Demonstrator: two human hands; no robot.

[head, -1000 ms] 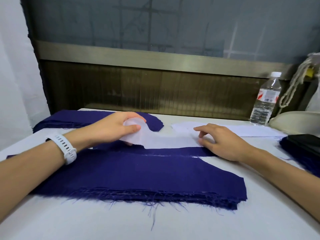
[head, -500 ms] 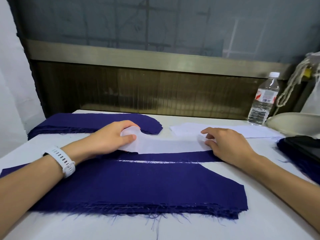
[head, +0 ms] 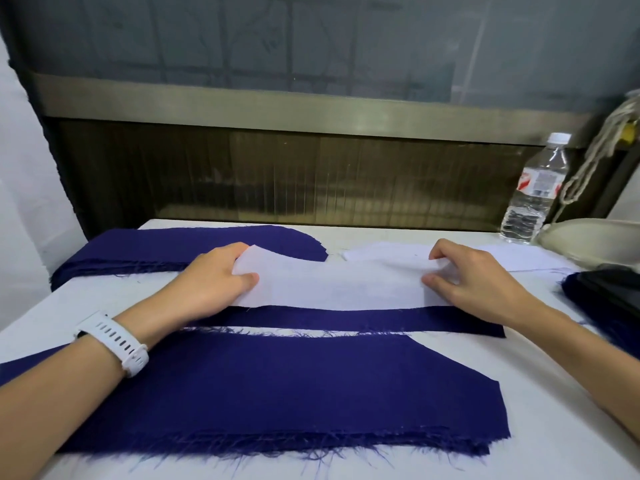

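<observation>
Head: white strip over navy piece

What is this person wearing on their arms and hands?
Very little: both forearms are bare, with no sleeves in view, and neither the left hand nor the right hand has a glove or visible ring. The only item is a white slotted watch strap on the left wrist; its face is hidden.

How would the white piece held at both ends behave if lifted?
Probably floppy: the white piece wrinkles where the right hand pinches it. Likely very light: it looks thin, and the left hand holds it by fingertips and thumb. It would probably sag in the middle.
</observation>
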